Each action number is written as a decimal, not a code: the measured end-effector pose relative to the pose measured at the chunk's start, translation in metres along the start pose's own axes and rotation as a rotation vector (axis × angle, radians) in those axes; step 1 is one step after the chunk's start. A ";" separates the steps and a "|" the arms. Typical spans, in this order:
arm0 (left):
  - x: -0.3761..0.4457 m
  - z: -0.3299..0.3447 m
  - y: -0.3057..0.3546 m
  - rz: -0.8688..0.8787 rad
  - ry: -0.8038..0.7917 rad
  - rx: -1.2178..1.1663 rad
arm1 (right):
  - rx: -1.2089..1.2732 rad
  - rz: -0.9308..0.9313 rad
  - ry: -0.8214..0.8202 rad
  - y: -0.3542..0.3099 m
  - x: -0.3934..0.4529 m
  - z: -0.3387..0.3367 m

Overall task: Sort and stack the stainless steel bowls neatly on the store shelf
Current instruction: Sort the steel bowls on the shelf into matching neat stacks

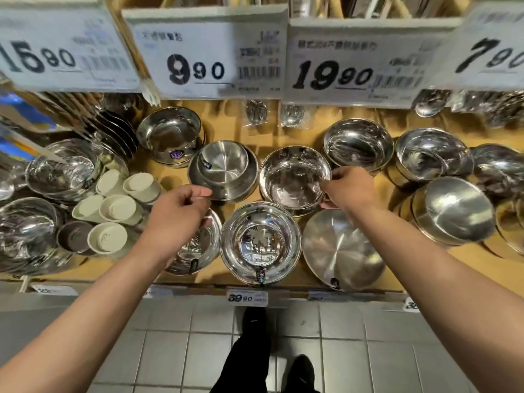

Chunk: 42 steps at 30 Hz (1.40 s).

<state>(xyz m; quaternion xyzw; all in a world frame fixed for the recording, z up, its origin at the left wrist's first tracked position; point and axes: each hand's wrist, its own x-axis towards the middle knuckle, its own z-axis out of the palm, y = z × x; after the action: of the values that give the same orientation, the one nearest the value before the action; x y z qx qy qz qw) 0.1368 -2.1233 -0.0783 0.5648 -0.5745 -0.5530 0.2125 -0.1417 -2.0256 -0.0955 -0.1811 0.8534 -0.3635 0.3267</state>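
Several stainless steel bowls stand on a wooden store shelf [286,279]. My right hand [347,188] grips the right rim of a shiny bowl [292,177] at mid-shelf. My left hand [181,211] hovers with loosely curled fingers, holding nothing, above a low bowl [195,248] and beside a brushed bowl stack [224,168]. A wide bowl [259,242] sits at the front edge, with a flat steel plate [340,251] to its right.
Price signs [218,55] hang overhead across the shelf's back. White and dark cups [119,205] cluster at the left near more bowls [62,168]. Further bowl stacks [453,211] fill the right. Tiled floor and my shoes lie below the shelf edge.
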 end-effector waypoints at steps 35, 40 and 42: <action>-0.186 0.086 0.069 0.014 -0.245 -0.153 | 0.416 -0.080 -0.166 0.041 -0.197 -0.144; -0.186 0.104 0.082 -0.005 -0.414 -0.116 | 0.446 -0.038 -0.177 0.062 -0.209 -0.180; -0.184 0.109 0.082 -0.013 -0.459 -0.105 | 0.499 0.013 -0.196 0.072 -0.213 -0.185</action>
<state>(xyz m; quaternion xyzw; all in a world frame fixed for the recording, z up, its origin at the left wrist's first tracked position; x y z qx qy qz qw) 0.0582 -1.9383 0.0310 0.4160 -0.5744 -0.6976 0.1016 -0.1212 -1.7683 0.0386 -0.1239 0.7029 -0.5411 0.4447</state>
